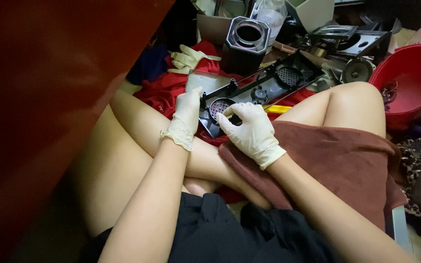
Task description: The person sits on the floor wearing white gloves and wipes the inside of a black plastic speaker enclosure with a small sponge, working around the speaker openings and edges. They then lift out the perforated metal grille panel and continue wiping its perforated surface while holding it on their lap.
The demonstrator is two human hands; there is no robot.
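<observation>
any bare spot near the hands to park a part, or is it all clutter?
Mostly clutter. Free patches: the red cloth between the spare glove and left hand, and the brown cloth beside the right hand. Crowded: everything past the black speaker panel, from the black canister to the red tub.

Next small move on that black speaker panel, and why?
Probably lift the round mesh grille out with the right hand: its fingertips already pinch at the grille's rim, while the left hand steadies the near end of the black panel. Whether the grille is loose cannot be told, so ease it gently.
</observation>
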